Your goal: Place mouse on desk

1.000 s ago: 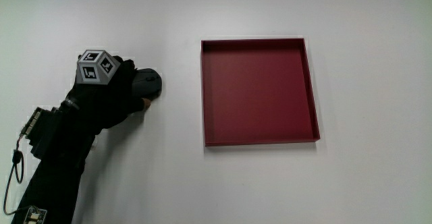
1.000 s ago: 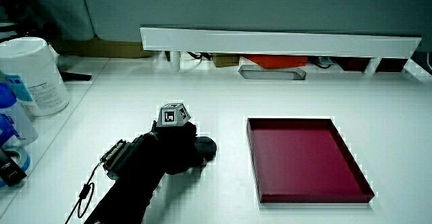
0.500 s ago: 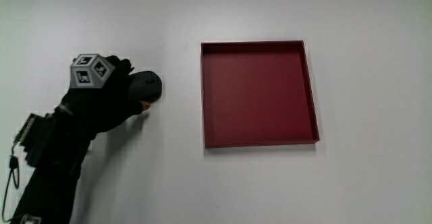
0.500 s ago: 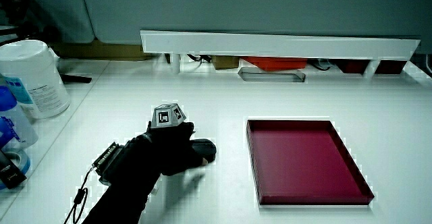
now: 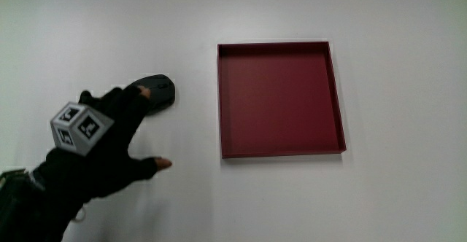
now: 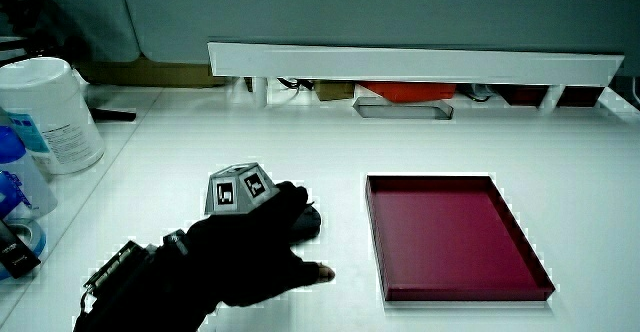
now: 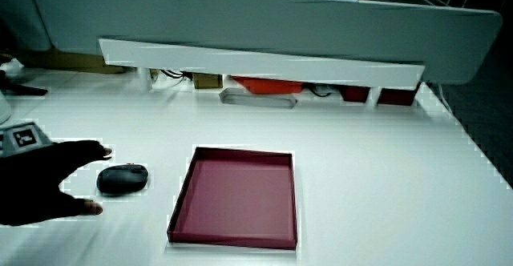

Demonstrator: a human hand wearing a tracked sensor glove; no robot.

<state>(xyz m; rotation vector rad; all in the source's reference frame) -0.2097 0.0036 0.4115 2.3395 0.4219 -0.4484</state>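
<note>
A dark grey mouse (image 5: 160, 90) lies on the white desk beside the red tray (image 5: 277, 100), and nothing holds it. The gloved hand (image 5: 109, 140) hovers beside the mouse, nearer to the person, with its fingers spread and empty. In the main view one fingertip overlaps the mouse's edge. In a side view a gap shows between the hand (image 7: 40, 182) and the mouse (image 7: 123, 179). In a side view the hand (image 6: 240, 257) hides most of the mouse (image 6: 310, 222). The patterned cube (image 5: 79, 127) sits on the back of the hand.
The red tray (image 6: 450, 237) (image 7: 236, 198) holds nothing. A white canister (image 6: 50, 112) and a blue bottle (image 6: 15, 177) stand at the table's edge. A low white shelf (image 6: 410, 62) (image 7: 256, 62) runs along the partition, with small items under it.
The hand let go of the mouse, opened its fingers and drew back toward the person. The mouse stays where it was on the desk.
</note>
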